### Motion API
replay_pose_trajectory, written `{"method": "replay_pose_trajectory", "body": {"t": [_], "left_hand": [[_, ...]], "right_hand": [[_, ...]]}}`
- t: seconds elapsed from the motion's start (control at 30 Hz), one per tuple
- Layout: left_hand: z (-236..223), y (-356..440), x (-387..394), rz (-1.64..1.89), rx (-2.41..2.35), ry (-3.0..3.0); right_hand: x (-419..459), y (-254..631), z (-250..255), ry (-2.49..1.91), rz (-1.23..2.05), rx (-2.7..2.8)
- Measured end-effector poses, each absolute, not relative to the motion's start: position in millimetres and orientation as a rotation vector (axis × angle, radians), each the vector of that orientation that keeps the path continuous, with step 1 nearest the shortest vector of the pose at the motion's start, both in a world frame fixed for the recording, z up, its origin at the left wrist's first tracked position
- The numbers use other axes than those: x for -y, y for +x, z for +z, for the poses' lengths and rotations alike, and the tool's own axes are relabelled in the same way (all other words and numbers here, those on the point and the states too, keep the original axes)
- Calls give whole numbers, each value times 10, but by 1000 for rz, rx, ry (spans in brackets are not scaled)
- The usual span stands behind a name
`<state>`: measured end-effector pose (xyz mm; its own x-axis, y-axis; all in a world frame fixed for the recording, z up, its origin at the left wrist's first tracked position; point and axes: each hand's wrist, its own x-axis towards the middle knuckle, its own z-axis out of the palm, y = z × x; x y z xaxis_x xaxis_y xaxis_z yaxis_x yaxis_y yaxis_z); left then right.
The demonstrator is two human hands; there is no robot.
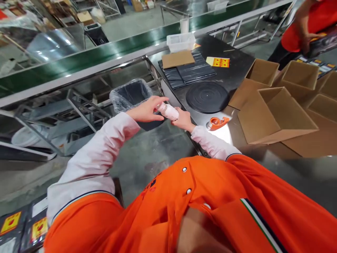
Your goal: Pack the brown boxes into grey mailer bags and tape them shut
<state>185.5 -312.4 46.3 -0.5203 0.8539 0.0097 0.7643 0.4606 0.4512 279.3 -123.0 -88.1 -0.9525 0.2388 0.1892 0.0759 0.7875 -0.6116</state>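
My right hand [183, 119] is wrapped around the lower part of a small white bottle [170, 111], which lies tilted in the grip. At the bottle's clear upper end, my left hand [147, 109] curls thumb and fingers around the top; whether that end is a cap or a neck I cannot make out. Below and behind the left hand stands a dark bin [129, 92] lined with clear plastic. Right of the right hand, an orange tape dispenser [218, 123] rests on the metal table [231, 140].
Open cardboard boxes [273, 119] crowd the table's right. A round black turntable [207, 97], black plastic bags [189, 74], a cardboard piece [178, 59] and a white basket [181, 42] lie farther back. A green conveyor [105, 52] runs behind. A person in red [297, 31] stands far right.
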Motion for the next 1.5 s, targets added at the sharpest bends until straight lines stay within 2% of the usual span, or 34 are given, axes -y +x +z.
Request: {"method": "replay_pose_trajectory", "body": {"t": [0.1,0.2,0.27,0.43,0.57,0.73,0.9,1.33,1.5], "left_hand": [[340,1839,3240,747,-2547,1571],[316,1881,3327,905,-2765,1309],[352,1953,3434,1151,-2830,1098],[287,2303,3848,1938,-2450,666],[-89,2603,4047,2250,-2137,314],[-613,2835,4212,2256,-2006,-123],[-907,2978,4493,2225,-1982,-301],[-1014,3111,4672,2218,-1953,-358],[-1050,3104,4700,2167,-2006,-350]], "right_hand": [[1231,2777,-936,-177,989,2715],[1256,2786,-989,-177,1010,2716],[1259,2802,-1018,-185,1038,2672],[1132,2775,-1006,36,1088,2413],[977,2677,-894,260,920,2316],[928,2582,-732,387,758,2130],[990,2534,-605,389,680,2137],[1194,2465,-467,353,605,2210],[1305,2506,-273,407,610,2170]]}}
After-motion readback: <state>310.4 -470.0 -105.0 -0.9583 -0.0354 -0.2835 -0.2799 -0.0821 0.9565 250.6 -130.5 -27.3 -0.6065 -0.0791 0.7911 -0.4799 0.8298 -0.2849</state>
